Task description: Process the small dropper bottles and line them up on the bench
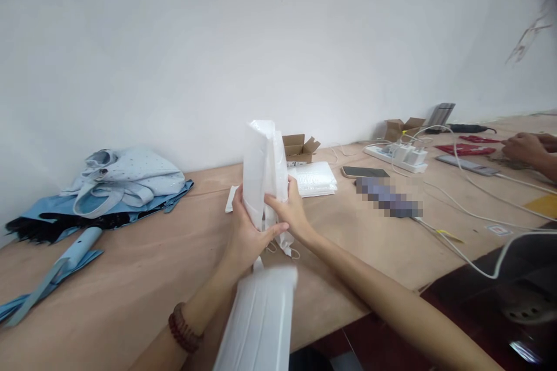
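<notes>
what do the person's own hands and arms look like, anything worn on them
The left hand and right hand are both bare, with no gloves. A dark reddish-brown bracelet, seemingly made of round beads, circles the left forearm. Nothing worn shows on the right forearm, and no sleeves are visible on either side.

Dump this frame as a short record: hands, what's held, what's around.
left hand: gripping white packets, bead bracelet on wrist
right hand: gripping the same packets from the other side
packets: roughly upright, above the brown-covered table
foreground: white bundle, blurred
behind hands: white packet stack, open cardboard box
left side: pale speckled cloth on blue fabric
right side: dark-screened phone, white power strip
far right: another person's hand
</notes>
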Motion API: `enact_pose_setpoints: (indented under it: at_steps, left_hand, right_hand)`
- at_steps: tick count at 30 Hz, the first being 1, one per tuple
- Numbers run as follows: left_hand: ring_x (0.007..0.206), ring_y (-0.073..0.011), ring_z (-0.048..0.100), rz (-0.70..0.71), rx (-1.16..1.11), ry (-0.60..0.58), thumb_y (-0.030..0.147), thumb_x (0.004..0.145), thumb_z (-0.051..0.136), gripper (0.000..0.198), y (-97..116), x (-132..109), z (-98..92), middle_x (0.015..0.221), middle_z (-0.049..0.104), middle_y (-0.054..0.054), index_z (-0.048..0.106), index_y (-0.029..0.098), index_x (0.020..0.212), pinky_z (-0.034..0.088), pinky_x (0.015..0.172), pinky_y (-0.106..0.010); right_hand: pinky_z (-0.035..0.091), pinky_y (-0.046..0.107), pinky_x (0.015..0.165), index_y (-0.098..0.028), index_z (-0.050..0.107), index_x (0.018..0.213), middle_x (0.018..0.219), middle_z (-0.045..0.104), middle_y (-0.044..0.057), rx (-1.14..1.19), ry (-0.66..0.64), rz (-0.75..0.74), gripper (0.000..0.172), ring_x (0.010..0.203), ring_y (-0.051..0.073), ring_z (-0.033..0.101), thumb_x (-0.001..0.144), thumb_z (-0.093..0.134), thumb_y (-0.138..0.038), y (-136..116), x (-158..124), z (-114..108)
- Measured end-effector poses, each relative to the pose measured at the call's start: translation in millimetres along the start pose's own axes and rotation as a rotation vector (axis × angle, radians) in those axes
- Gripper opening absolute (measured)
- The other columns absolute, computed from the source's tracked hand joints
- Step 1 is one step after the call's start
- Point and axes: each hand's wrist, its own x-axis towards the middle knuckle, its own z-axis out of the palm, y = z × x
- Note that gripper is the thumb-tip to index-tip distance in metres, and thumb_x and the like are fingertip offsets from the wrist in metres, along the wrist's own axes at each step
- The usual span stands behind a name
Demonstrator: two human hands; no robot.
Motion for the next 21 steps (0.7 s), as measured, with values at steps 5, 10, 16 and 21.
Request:
enact_pose_setpoints:
  at_steps: [5, 10, 16, 21]
  left_hand:
    - [0.124, -0.0265, 0.044, -0.05, 0.059, 0.059, 0.033, 0.065, 0.076, 0.083, -7, 2, 5.0, 0.134, 0.044, -0.011, 0.03, 0.024, 0.134, 0.035, 0.103, -0.041]
    - [0.118, -0.0252, 0.051, -0.112, -0.162, -0.058, 0.033, 0.071, 0.071, 0.069, -6, 10, -3.4, 0.127, 0.053, -0.011, 0.036, 0.021, 0.129, 0.041, 0.098, -0.04]
    - [0.114, -0.0301, 0.055, -0.377, -0.441, -0.241, 0.032, 0.068, 0.075, 0.067, -10, 15, -15.3, 0.122, 0.061, -0.01, 0.047, 0.019, 0.128, 0.046, 0.095, -0.042]
    - [0.112, -0.0315, 0.056, -0.354, -0.409, -0.222, 0.028, 0.067, 0.075, 0.068, -22, 18, -17.0, 0.118, 0.063, -0.01, 0.048, 0.018, 0.128, 0.045, 0.096, -0.046]
  right_hand:
    - [0.045, 0.038, 0.087, -0.023, 0.04, 0.117, 0.113, 0.058, 0.006, 0.055, 0.004, 0.044, 0.06, 0.101, 0.024, 0.056, 0.068, 0.069, -0.041, 1, 2, -1]
    - [0.046, 0.036, 0.087, -0.025, 0.042, 0.116, 0.114, 0.057, 0.004, 0.093, -0.116, -0.053, 0.06, 0.103, 0.022, 0.055, 0.067, 0.072, -0.042, -5, 1, -6]
    - [0.043, 0.037, 0.094, -0.023, 0.043, 0.119, 0.121, 0.051, 0.006, 0.205, -0.334, -0.003, 0.061, 0.114, 0.023, 0.05, 0.069, 0.072, -0.041, -10, 2, -9]
    - [0.042, 0.041, 0.097, -0.023, 0.035, 0.126, 0.128, 0.046, 0.009, 0.216, -0.421, 0.107, 0.078, 0.119, 0.026, 0.047, 0.062, 0.077, -0.038, -7, 5, -6]
